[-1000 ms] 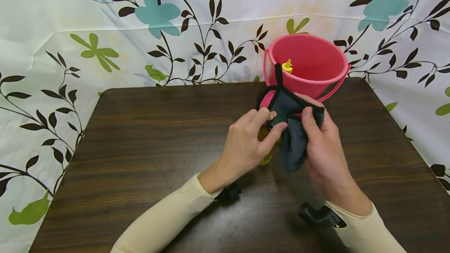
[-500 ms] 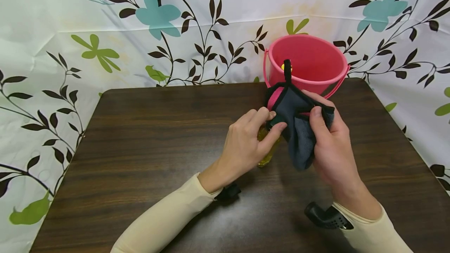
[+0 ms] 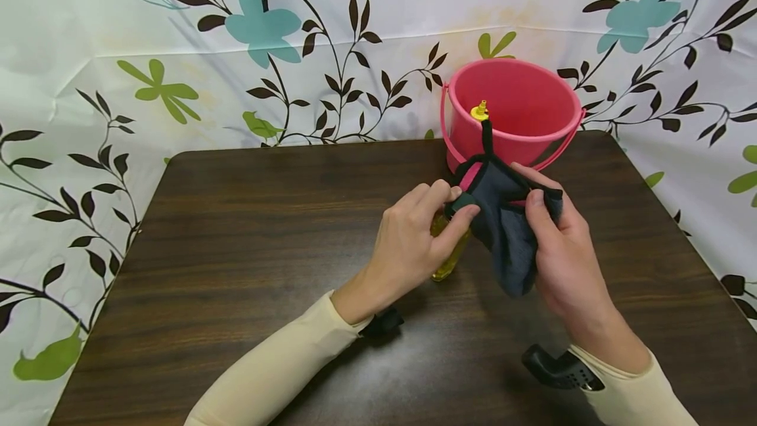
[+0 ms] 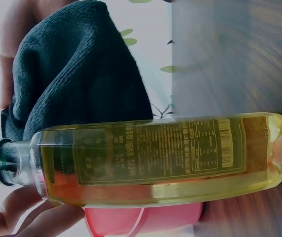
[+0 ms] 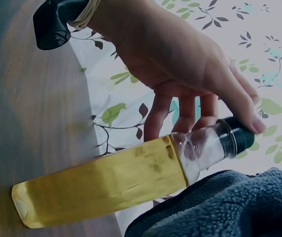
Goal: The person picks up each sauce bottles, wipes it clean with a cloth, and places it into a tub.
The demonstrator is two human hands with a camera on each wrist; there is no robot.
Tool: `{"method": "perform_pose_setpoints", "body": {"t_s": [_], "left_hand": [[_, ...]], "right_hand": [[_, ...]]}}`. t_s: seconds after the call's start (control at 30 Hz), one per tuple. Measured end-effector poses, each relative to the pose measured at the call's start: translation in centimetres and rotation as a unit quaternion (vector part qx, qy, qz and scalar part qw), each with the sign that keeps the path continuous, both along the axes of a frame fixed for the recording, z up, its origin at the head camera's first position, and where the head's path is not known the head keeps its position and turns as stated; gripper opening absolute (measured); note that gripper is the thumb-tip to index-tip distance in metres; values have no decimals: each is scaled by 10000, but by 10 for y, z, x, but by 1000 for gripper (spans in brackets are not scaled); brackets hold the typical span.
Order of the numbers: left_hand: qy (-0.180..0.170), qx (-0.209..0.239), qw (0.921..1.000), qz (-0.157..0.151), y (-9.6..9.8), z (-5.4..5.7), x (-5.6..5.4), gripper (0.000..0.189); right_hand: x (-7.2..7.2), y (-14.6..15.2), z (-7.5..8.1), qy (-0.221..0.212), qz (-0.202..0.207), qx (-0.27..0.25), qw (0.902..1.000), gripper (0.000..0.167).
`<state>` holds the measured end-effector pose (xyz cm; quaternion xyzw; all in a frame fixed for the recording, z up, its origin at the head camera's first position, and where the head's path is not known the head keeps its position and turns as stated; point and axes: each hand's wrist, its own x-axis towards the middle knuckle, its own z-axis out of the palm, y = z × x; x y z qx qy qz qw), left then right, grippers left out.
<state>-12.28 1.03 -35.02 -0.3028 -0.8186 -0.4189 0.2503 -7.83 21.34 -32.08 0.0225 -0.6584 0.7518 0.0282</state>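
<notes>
My left hand pinches the dark green cap of a clear bottle filled with yellow liquid. The bottle is upright, its base close over the tabletop, and a printed label shows on one side in the left wrist view. Bunched in my right hand is a dark grey-blue cleaning cloth with black edging, a hanging loop and a pink reverse side. The cloth hangs beside the bottle's neck, its left edge overlapping the cap in the head view. The left hand hides much of the bottle there.
A pink bucket with a handle stands at the back right of the dark wooden table. Inside it shows a yellow nozzle top. A patterned curtain hangs right behind the table's far edge.
My right hand has moved to the right with the cloth, then slightly down. The loop first covered and then uncovered the yellow nozzle. The left hand has stayed nearly still on the bottle.
</notes>
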Motion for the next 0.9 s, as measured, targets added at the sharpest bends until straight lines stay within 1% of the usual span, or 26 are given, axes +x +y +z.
{"method": "perform_pose_setpoints", "body": {"t_s": [0.23,0.33,0.47,0.7,0.87,0.9], "left_hand": [[-40,-7,10000,-7,0,1,1,22],[-110,-24,9999,-28,0,1,1,22],[-143,-22,9999,-40,0,1,1,22],[-71,5,10000,-5,-1,2,1,22],[-58,12,10000,-16,-1,2,1,23],[-56,8,10000,-14,-1,1,1,23]], "right_hand": [[3,19,-12,-131,-86,51,9999,52],[5,33,-19,-222,-150,43,9996,52],[9,55,-27,-335,-266,-121,9990,52],[17,96,-40,-217,-497,-460,9975,52],[23,126,-50,-101,-866,-418,9953,51],[25,132,-52,-72,-958,-340,9948,51]]}}
